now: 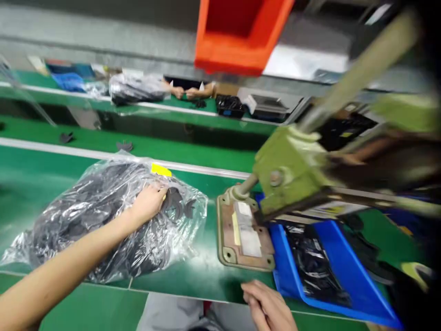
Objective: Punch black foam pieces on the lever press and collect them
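Note:
A large clear plastic bag (113, 216) full of dark grey curved pieces lies on the green bench at the left. My left hand (149, 203) is at the bag's right part, with its fingers closed. Dark grey crescent-shaped pieces (175, 202) show right beside those fingertips; what the fingers grip is hidden. My right hand (267, 305) is at the bench's front edge, just below the base plate (223, 239) of a green hand press (289, 161). Its fingers are stretched out, loosely together, and no object shows in them.
A blue bin (347, 257) with black bagged parts stands right of the press. An orange bin (234, 50) hangs overhead. Behind the bench runs a green belt (193, 151) with a few dark pieces. Across it, another person's hands (193, 92) are at a far bench.

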Demonstrator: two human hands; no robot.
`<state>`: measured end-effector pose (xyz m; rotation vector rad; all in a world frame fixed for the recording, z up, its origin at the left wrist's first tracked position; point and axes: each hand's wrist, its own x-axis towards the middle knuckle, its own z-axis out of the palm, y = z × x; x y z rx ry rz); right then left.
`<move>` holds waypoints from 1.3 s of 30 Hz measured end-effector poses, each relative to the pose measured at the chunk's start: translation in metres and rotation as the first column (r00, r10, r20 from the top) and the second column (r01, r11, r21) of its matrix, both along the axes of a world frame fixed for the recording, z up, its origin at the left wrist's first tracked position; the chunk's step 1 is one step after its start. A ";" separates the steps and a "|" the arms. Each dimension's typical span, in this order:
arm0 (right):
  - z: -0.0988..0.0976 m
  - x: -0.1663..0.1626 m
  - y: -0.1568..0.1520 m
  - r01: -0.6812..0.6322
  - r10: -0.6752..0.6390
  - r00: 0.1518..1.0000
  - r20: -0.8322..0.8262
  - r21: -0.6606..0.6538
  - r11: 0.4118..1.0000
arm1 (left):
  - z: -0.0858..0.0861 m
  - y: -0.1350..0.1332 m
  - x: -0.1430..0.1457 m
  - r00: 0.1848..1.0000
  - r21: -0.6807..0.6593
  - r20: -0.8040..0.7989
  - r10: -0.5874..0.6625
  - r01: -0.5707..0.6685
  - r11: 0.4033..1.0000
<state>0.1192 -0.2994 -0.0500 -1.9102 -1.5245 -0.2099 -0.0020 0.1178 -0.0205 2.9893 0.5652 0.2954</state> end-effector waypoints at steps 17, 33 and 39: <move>0.061 0.163 -0.035 0.417 -0.494 0.864 0.095 -0.683 0.599 | -0.006 -0.043 -0.011 0.994 0.188 -0.105 0.042 -0.021 0.982; 0.112 0.065 -0.052 0.151 -0.320 0.911 -0.260 -0.513 0.845 | 0.036 -0.160 -0.014 0.901 -0.325 0.416 -0.122 0.272 0.906; 0.109 0.013 -0.028 -0.228 -0.046 0.844 -0.534 -0.437 0.870 | 0.059 -0.261 0.010 0.723 -0.510 0.594 -0.353 0.677 0.530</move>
